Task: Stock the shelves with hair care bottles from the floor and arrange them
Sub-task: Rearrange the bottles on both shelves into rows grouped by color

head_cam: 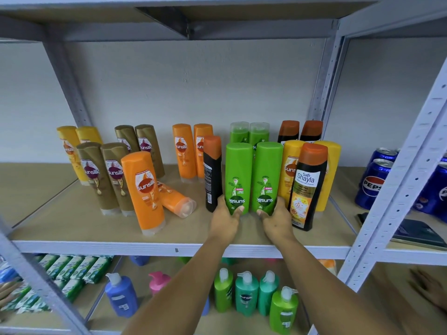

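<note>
Far left on the shelf board (60, 221), two yellow bottles (70, 151) stand at the back, then a cluster of four brown bottles (101, 175), two behind and two in front. Next, a tall orange bottle (145, 189) stands near the front edge, and just behind it a second orange one, the fallen bottle (176, 199), lies on its side with its clear cap pointing forward. Behind that, a pair of orange bottles (185, 151) stands upright at the back. Moving on, a black bottle with an orange cap (212, 172) stands turned sideways, touching the left hand (225, 218). That hand curls round the bottom of the left green bottle (238, 177), thumb on the front, fingers wrapped to the side. Right beside it, the right hand (278, 221) grips the base of the right green bottle (268, 177) the same way. Both green bottles stand side by side, touching or nearly so, labels upside down, low ends in the hands, tops rising well above the grip. Behind them, two more green bottles (249, 134). To the right, yellow bottles (330, 175), with a black Shayla bottle (308, 187) in front and two black ones (300, 130) at the back. Far right, blue Pepsi cans (375, 180) in the next bay.
</note>
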